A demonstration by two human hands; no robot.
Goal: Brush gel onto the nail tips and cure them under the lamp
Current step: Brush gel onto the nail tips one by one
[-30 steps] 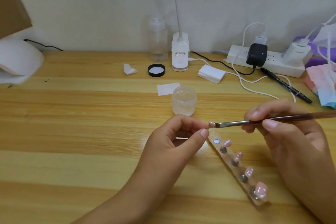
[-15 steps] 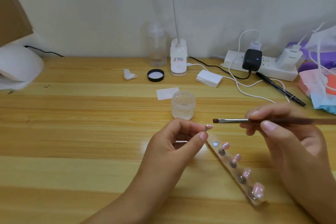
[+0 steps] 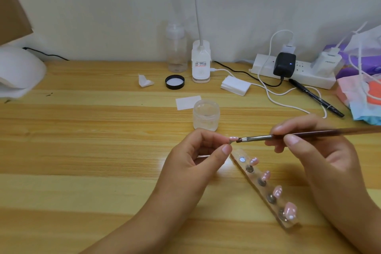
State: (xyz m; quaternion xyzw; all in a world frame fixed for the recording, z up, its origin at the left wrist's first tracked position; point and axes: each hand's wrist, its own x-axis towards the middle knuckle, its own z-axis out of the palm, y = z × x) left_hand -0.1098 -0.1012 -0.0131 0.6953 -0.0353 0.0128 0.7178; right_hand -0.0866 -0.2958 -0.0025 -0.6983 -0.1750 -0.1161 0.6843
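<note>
Head view: my left hand (image 3: 195, 163) pinches one tip (image 3: 232, 139), pointing right. My right hand (image 3: 321, 150) grips the brush (image 3: 257, 137), lying nearly level, bristles leftward and touching the tip. The lamp (image 3: 20, 72) sits far left, nearer my left hand.

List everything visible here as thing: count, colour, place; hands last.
Light wooden table: one, tan, under everything.
Domed curing lamp: one, white, far left.
Clear plastic pump bottle: one, colourless, back centre.
Desk-lamp base: one, white, right of bottle.
Round screw lid: one, black, before bottle.
Clear gel jar: one, colourless, centre.
Power strip: one, white, back right.
Marker pen: one, black, before strip.
Clear acrylic holder bar: one, colourless, near right.
Pink nail tips: five, pink, four on bar, one pinched.
Dark-handled brush: one, brown, at pinched tip.
Left hand: one, pinches a tip.
Right hand: one, holds brush.
</note>
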